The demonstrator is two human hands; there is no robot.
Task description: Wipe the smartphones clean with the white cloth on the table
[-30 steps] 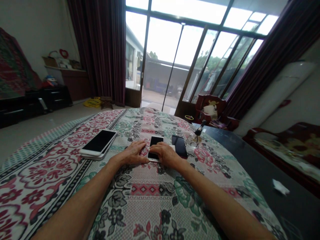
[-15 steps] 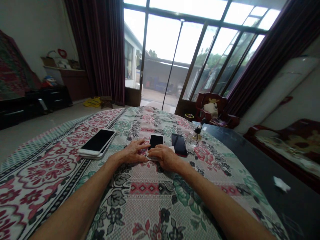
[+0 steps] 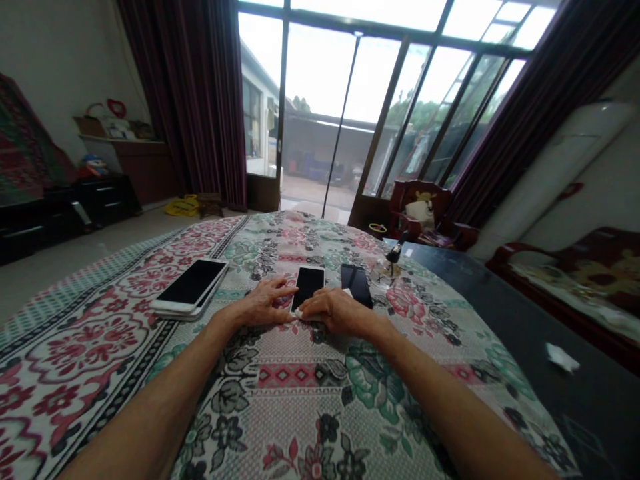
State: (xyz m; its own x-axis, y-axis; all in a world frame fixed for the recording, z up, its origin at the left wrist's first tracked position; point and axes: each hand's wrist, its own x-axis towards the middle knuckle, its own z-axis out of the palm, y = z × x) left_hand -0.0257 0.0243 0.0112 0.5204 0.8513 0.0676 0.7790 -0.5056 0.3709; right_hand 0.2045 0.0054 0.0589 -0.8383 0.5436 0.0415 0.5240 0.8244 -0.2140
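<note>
On the patterned fabric tablecloth before you, a white-framed rectangular phone lies beside your left hand, your right hand over its near end. Left: stacked white-framed flat devices. Right: a dark rectangular phone, then a clear rounded container.

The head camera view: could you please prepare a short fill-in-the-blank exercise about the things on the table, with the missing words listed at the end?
1. The stacked white devices lie to the ____ of the left hand.
2. The cloth or tissue under the right hand is ____ in colour.
3. The phone between the hands shows a ____ screen.
4. The dark phone lies to the ____ of that phone.

Missing words: left; white; black; right.
</note>
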